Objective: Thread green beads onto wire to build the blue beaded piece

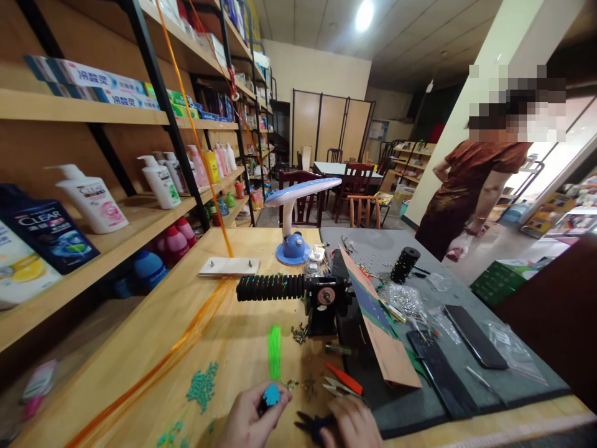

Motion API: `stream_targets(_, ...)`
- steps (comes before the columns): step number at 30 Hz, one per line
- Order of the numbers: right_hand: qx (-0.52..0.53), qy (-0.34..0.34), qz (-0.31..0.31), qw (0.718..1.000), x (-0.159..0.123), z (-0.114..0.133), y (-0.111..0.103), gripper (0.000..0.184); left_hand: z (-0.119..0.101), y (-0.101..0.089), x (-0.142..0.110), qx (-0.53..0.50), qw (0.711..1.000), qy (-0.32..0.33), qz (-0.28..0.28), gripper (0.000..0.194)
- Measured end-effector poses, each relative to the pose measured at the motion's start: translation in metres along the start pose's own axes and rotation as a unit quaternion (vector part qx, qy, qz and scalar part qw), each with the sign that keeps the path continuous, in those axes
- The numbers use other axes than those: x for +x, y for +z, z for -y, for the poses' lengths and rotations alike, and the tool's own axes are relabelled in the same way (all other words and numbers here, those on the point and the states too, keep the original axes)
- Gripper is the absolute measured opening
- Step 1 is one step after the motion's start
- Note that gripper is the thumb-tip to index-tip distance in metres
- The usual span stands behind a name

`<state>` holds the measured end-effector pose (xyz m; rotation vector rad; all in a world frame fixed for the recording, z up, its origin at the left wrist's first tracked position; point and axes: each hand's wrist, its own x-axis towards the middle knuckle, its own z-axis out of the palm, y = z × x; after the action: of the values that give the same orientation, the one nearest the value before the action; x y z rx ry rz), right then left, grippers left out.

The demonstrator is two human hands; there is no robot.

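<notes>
At the bottom edge, my left hand is closed in a pinch on a small teal piece. Beside it, my right hand is curled over black-handled pliers lying on the wooden table. A bundle of neon green strands lies just beyond my left hand. Small metal bits and orange-handled snips lie between the hands and a black clamp with a ribbed black roller.
Teal beads are scattered at left, and orange strands run across the table up to the shelf. A blue desk lamp, cardboard sheet, phones and plastic bags sit on a grey mat. Shelves of bottles line the left. A person stands at right.
</notes>
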<state>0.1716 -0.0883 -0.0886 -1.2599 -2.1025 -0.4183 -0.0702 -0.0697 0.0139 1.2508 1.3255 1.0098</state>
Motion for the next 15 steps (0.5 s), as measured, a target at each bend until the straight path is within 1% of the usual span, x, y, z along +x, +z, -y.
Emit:
stream_targets(1, -0.007, -0.012, 0.014, 1.000, 0.004, -0.007, -0.006, 0.018, 0.001, 0.000, 0.000, 0.001, 1.000, -0.007, 0.003, 0.054)
stream_targets(2, -0.013, -0.028, 0.038, 0.999, 0.010, -0.014, -0.011, 0.017, 0.002, 0.000, 0.001, 0.003, 1.000, -0.012, 0.005, 0.054)
stream_targets(4, -0.026, 0.001, 0.111, 0.993, 0.021, -0.025, -0.020, 0.018, 0.001, -0.001, 0.001, 0.009, 1.000, -0.015, 0.009, 0.051)
stream_targets(6, -0.037, 0.018, 0.151, 0.988, 0.030, -0.030, -0.024, 0.023, -0.001, -0.001, 0.001, 0.011, 1.000, -0.006, 0.008, 0.045)
stream_targets(9, -0.032, 0.030, 0.169, 0.985, 0.038, -0.029, -0.022, 0.033, -0.004, -0.002, 0.002, 0.011, 1.000, 0.010, 0.014, 0.039)
stream_targets(11, -0.031, 0.050, 0.183, 0.981, 0.040, -0.028, -0.019, 0.037, -0.005, -0.002, 0.003, 0.011, 1.000, 0.013, 0.015, 0.038)
stream_targets(13, -0.042, 0.061, 0.194, 0.978, 0.040, -0.027, -0.018, 0.036, -0.005, -0.002, 0.004, 0.012, 1.000, 0.011, 0.019, 0.038)
stream_targets(15, -0.059, 0.054, 0.196, 0.977, 0.041, -0.027, -0.017, 0.031, -0.003, -0.002, 0.004, 0.012, 1.000, 0.009, 0.022, 0.038)
